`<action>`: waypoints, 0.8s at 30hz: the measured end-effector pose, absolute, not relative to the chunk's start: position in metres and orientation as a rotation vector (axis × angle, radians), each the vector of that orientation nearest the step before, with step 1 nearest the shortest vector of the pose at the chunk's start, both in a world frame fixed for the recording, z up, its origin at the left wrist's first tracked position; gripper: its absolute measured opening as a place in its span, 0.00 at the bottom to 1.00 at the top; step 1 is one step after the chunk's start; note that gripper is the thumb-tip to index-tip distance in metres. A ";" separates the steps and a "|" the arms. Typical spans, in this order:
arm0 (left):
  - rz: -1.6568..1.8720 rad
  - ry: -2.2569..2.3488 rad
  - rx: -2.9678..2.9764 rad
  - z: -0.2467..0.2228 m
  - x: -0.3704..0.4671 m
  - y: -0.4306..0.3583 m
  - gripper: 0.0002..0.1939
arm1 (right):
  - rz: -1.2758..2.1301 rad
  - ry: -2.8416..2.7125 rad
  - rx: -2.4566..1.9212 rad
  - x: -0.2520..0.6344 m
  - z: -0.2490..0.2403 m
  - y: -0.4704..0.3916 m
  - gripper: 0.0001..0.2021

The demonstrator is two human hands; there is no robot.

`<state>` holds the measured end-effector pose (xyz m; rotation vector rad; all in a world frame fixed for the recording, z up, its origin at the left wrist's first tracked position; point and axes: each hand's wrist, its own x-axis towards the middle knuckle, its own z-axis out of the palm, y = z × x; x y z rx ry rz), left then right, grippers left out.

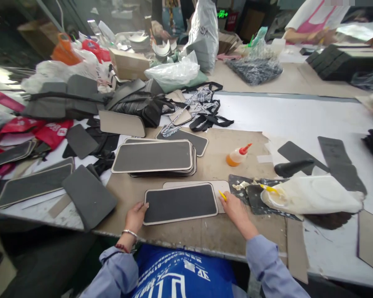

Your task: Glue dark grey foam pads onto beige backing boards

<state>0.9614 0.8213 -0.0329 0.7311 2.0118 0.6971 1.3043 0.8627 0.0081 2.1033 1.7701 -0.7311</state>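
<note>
Both hands (136,215) (234,207) flank the panel (180,203); yellow tool (223,195) mostly hidden.

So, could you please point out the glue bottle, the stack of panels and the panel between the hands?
glue bottle (237,156), head view, orange body.
stack of panels (152,156), head view, top panel's dark face.
panel between the hands (180,203), head view, dark centre.

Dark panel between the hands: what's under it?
Under the dark panel lies a beige board, showing along the top and right edges. The rest is covered; more layers cannot be told.
</note>
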 end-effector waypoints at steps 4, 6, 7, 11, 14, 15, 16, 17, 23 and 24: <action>0.770 1.929 0.666 -0.032 0.962 0.813 0.19 | -0.810 1.818 2.072 1.286 0.000 0.863 0.09; 0.800 1.869 0.638 -0.031 0.964 0.811 0.19 | -0.813 1.815 2.087 1.282 -0.005 0.862 0.10; 0.809 1.835 0.626 -0.031 0.965 0.811 0.19 | -0.807 1.803 2.098 1.281 -0.007 0.862 0.10; 0.804 1.727 0.600 -0.033 0.962 0.815 0.18 | -0.810 1.795 2.118 1.282 -0.016 0.862 0.10; 0.814 1.706 0.596 -0.033 0.944 0.819 0.17 | -0.799 1.814 2.111 1.281 -0.017 0.858 0.09; 0.821 1.711 0.596 -0.033 0.934 0.820 0.18 | -0.787 1.808 2.107 1.279 -0.016 0.856 0.08; 0.827 1.719 0.595 -0.032 0.923 0.820 0.18 | -0.773 1.796 2.105 1.276 -0.015 0.854 0.08; 0.832 1.730 0.593 -0.032 0.911 0.819 0.19 | -0.759 1.778 2.101 1.273 -0.014 0.851 0.07; 0.845 1.815 0.594 -0.039 0.849 0.811 0.18 | -0.730 1.714 2.082 1.237 -0.011 0.841 0.10; 0.846 1.819 0.600 -0.041 0.843 0.810 0.18 | -0.735 1.716 2.083 1.230 -0.010 0.841 0.10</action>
